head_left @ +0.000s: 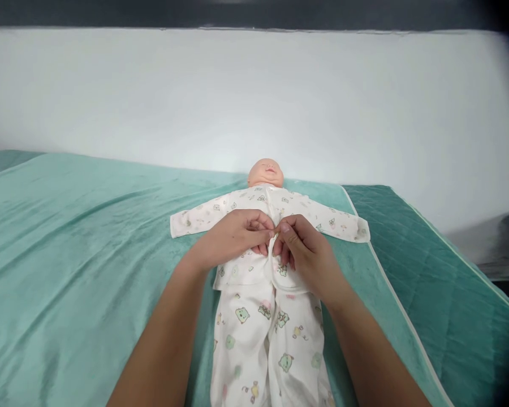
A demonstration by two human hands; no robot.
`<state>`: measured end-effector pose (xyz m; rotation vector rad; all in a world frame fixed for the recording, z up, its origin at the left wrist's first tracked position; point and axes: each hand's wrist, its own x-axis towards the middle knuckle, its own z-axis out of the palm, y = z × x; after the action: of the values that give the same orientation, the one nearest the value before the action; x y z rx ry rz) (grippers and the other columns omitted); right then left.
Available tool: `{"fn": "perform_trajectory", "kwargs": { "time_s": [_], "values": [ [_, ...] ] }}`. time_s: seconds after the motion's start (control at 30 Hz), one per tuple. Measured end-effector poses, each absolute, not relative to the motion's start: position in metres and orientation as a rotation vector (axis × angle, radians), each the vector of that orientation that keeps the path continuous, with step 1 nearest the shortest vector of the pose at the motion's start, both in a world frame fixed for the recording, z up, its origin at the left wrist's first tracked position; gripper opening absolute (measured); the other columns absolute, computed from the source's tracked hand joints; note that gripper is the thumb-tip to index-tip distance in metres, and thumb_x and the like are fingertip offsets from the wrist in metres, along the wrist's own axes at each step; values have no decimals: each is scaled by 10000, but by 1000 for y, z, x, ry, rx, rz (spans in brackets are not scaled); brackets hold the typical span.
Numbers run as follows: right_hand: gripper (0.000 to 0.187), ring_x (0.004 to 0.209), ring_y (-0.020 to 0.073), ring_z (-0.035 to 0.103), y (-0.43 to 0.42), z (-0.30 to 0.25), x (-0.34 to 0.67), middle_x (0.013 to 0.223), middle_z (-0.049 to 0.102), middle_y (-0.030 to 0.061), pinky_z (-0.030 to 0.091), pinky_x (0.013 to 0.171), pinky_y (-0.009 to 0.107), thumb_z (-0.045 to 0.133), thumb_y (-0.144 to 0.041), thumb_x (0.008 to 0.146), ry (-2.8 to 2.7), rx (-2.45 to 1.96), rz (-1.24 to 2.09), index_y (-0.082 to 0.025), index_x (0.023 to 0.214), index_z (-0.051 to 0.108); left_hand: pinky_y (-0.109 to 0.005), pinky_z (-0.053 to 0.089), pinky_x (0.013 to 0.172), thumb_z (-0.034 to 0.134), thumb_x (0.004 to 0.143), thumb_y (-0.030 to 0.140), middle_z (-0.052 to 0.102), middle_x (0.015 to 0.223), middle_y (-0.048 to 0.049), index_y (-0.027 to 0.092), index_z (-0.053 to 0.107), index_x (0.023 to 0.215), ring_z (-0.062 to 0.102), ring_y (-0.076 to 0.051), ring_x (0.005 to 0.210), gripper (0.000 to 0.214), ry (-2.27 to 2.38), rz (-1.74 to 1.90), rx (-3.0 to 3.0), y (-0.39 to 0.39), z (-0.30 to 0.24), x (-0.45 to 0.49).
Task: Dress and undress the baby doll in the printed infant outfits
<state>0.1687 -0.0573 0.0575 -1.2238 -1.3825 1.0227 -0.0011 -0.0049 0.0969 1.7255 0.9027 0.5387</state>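
Behind the doll [258, 180] stands a smooth white wall [152, 96]; beneath the doll spreads a plush, rumpled green blanket [89, 254]. It lies face up, long axis running away from the person, round plastic head [266, 169] farthest. Printed soft pants [246, 345] cover its lower half. Over its middle, the matching shirt [250, 270] sits directly under the left hand [240, 234] and right hand [309, 251], equally near, closed fingertips pinching its front edges.

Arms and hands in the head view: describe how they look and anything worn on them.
The left hand and right hand are bare, with no gloves or rings showing. The left forearm and right forearm are uncovered too: no sleeves, watch or bracelet in view, and no clear markings. Both forearms narrow toward the wrists.
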Motion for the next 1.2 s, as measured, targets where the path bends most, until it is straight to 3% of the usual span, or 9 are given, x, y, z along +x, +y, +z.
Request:
{"fn": "perform_trajectory", "kwargs": {
  "time_s": [0.17, 0.4, 0.7, 1.2],
  "values": [
    [298, 536, 94, 510, -57, 58, 169, 684, 619, -37, 385, 515, 222, 422, -487, 993, -1395, -1217, 1026, -235, 862, 513, -269, 483, 657, 587, 859, 400, 678, 766, -27, 178, 621, 876, 635, -149, 724, 225, 892, 532, 1737, -5, 99, -1],
    [282, 534, 95, 521, -57, 59, 170, 699, 628, -33, 395, 520, 224, 425, -468, 995, -1405, -1237, 999, -234, 864, 512, -223, 435, 580, 585, 851, 320, 664, 743, -6, 192, 619, 880, 628, -129, 690, 136, 941, 553, 1735, -7, 96, 1],
    [264, 508, 108, 528, -56, 58, 173, 684, 637, -19, 404, 471, 227, 467, -458, 964, -1319, -1254, 999, -232, 866, 561, -209, 373, 502, 582, 813, 309, 568, 628, 32, 198, 640, 803, 504, -91, 539, 125, 1069, 527, 1794, -9, 100, 1],
    [215, 517, 125, 509, -60, 56, 168, 659, 651, -6, 412, 570, 275, 523, -372, 920, -1335, -1488, 402, -222, 806, 627, -210, 428, 506, 592, 786, 304, 551, 652, 14, 193, 670, 776, 488, -97, 565, 136, 1011, 537, 1773, -7, 96, 0]
  ]
}}
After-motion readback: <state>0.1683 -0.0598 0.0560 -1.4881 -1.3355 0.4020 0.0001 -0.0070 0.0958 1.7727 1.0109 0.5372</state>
